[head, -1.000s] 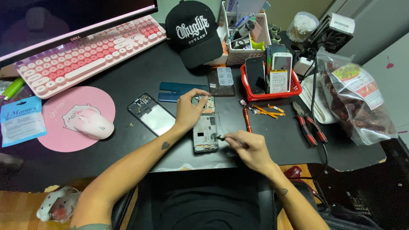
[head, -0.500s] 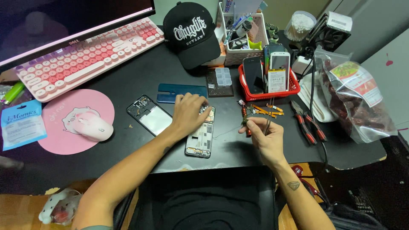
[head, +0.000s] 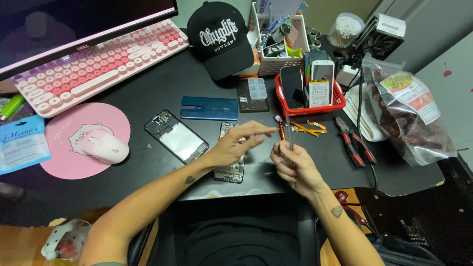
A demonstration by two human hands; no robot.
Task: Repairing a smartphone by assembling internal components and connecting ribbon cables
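Observation:
My right hand (head: 294, 166) is closed around a thin metal tool (head: 289, 139) that points up and away from me, near the desk's front edge. My left hand (head: 236, 145) hovers over an opened phone frame (head: 229, 170) lying on the black desk (head: 148, 93), its fingers stretched toward the tool's tip. The hand hides most of the frame. A second opened phone body (head: 176, 136) lies to the left. A teal back cover (head: 209, 108) lies just beyond both.
A red screwdriver (head: 282, 131), orange flex strips (head: 306, 128) and red-handled pliers (head: 354, 146) lie right of my hands. A red basket (head: 337, 103) holds phones. Behind are a parts box (head: 257, 89), black cap (head: 219, 37), pink keyboard (head: 93, 66), mouse (head: 101, 147) and bagged goods (head: 411, 113).
My left hand lifted off the phone frame and reached right toward the tool. My right hand came back from the tools toward the desk front, holding the tool upright.

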